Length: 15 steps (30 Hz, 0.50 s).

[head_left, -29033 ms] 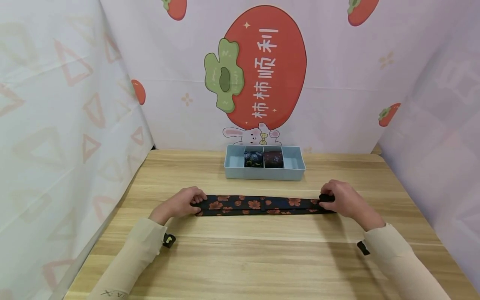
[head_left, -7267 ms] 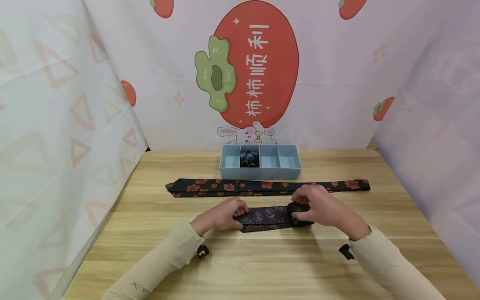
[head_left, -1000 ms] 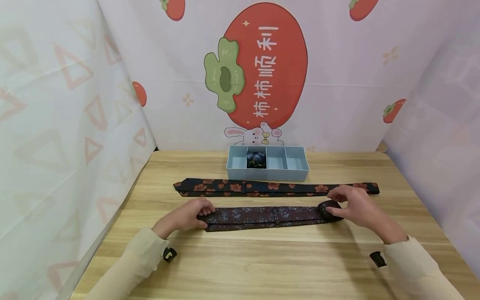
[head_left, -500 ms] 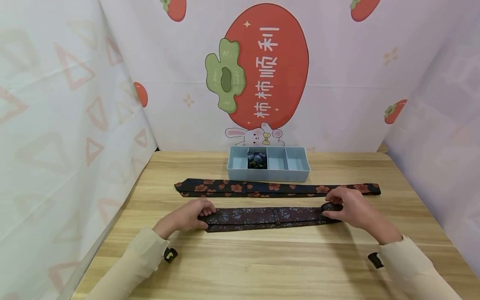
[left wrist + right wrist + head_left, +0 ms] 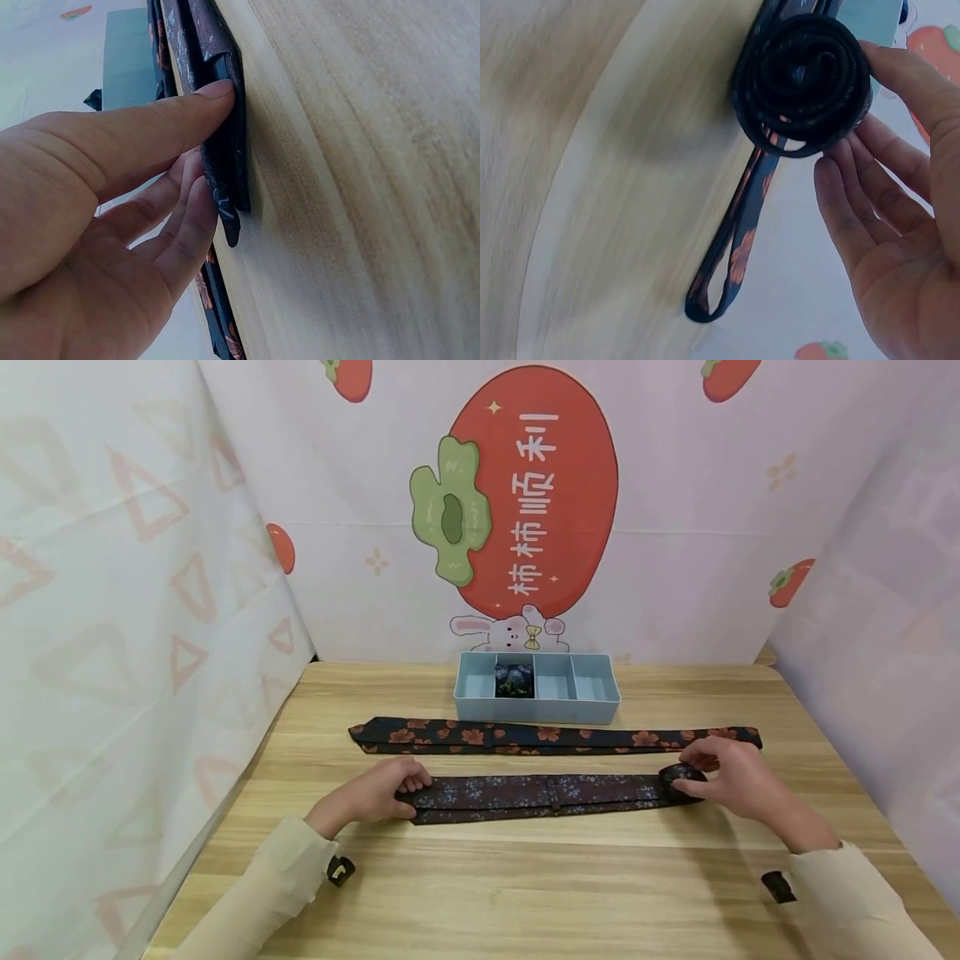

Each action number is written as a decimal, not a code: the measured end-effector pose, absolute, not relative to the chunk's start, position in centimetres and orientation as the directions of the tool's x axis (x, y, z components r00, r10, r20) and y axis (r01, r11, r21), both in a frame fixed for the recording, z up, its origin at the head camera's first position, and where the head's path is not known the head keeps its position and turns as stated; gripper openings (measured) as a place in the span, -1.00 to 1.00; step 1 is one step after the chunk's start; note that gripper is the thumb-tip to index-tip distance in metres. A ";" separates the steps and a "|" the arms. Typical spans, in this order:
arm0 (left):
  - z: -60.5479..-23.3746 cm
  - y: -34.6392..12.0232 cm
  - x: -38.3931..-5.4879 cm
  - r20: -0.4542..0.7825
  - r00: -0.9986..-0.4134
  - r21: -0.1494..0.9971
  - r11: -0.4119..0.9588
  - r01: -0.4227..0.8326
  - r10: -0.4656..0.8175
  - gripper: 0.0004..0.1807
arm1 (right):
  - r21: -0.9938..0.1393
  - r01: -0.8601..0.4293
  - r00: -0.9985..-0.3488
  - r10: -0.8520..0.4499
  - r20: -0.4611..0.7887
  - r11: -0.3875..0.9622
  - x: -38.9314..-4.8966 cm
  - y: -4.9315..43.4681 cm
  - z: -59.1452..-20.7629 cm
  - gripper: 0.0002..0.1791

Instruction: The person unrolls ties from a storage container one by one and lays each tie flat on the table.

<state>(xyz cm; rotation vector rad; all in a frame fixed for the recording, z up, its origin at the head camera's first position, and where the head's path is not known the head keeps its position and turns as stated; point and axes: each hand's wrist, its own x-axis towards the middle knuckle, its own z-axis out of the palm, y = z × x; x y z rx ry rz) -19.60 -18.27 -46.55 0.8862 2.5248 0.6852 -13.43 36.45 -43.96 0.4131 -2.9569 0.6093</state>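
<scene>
A dark maroon necktie (image 5: pixel 495 793) with small blue flowers lies stretched across the table, partly rolled up at its right end. My left hand (image 5: pixel 382 789) pinches its wide pointed end; in the left wrist view the thumb lies on the tie's back, over the open fold. At the other end, the fingers and thumb of my right hand (image 5: pixel 738 779) hold the coil (image 5: pixel 802 86), whose loose spiral faces the right wrist camera. Behind it, a navy necktie (image 5: pixel 525 737) with orange flowers lies full length, folded double. Part of the coil is hidden by my right fingers.
A light blue box (image 5: pixel 537 710) with compartments stands at the back of the wooden table (image 5: pixel 480 885). A rolled dark necktie (image 5: pixel 514 681) with blue flowers sits in its second compartment from the left. Printed cloth (image 5: pixel 345 602) hangs behind and on both sides.
The maroon tie has left its box compartment and been unrolled to the right, the coil travelling with my right hand. Earlier, the orange-flowered tie lay between my hands; it now lies behind.
</scene>
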 end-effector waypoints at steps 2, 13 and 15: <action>-46.6 -18.2 -19.7 -0.178 -0.728 0.553 0.679 0.482 0.662 -0.55 | -0.406 -0.259 -0.966 -0.229 0.123 0.876 -13.4 37.1 -44.0 -0.65; -46.6 -18.2 -19.6 -0.178 -0.725 0.539 0.682 0.494 0.665 -0.55 | -0.444 -0.199 -0.979 -0.197 0.051 0.874 -13.3 38.6 -43.9 -0.59; -46.6 -18.2 -19.6 -0.180 -0.726 0.537 0.685 0.493 0.664 -0.55 | -0.431 -0.222 -0.975 -0.210 0.076 0.875 -13.3 38.2 -43.5 -0.58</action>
